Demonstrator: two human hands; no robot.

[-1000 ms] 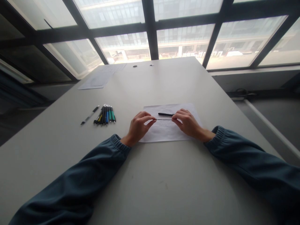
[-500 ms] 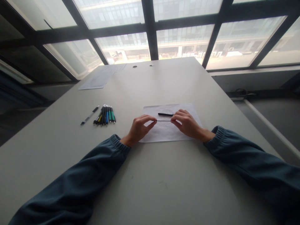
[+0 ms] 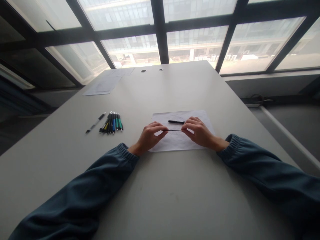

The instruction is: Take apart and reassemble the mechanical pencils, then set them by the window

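Fingers [image 3: 160, 127] of left hand [image 3: 147, 136] and right hand [image 3: 200, 134] have a rod [image 3: 174, 130] pinched; the pen [image 3: 176, 122] lies apart, unjoined, on paper [image 3: 170, 143].

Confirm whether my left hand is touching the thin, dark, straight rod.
Touching: the head view shows the left hand pinching one end of the thin, dark rod, which runs straight out from the grip.

**Bright above, dim below**

Daylight enters through the windows [image 3: 197, 43] across the top of the frame, glaring nearly white low down. The tabletop [image 3: 172, 90] carries a soft sheen at upper centre, greying towards the bottom. The sleeves [image 3: 75, 193] darken into the lower corners. Edges look stretched; markings on the paper [image 3: 175, 145] blur.
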